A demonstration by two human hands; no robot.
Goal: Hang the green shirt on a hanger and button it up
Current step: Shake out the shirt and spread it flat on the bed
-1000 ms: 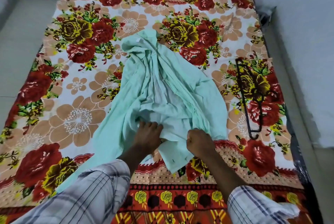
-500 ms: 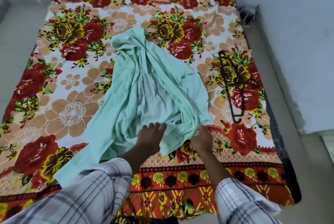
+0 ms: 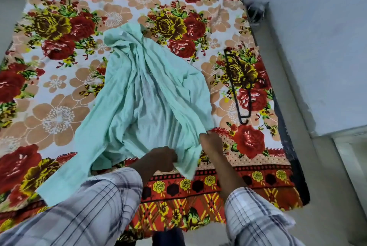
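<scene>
The pale green shirt point(image 3: 147, 94) lies crumpled on a floral bedsheet point(image 3: 59, 110), with one sleeve trailing toward the lower left. My left hand point(image 3: 158, 158) is closed on a bunch of cloth at the shirt's near edge. My right hand point(image 3: 210, 142) pinches the same edge a little to the right, lifting a fold. A black hanger point(image 3: 238, 84) lies flat on the sheet to the right of the shirt, apart from it and from both hands.
The sheet covers a mattress that ends at a wall point(image 3: 317, 47) on the right. A small dark object point(image 3: 256, 12) sits in the gap at the upper right. Bare floor point(image 3: 12, 17) runs along the left side.
Both hands have shifted along the shirt's near edge and gathered it; the left hand went from flat on the cloth to closed on it. The camera has pulled back.
</scene>
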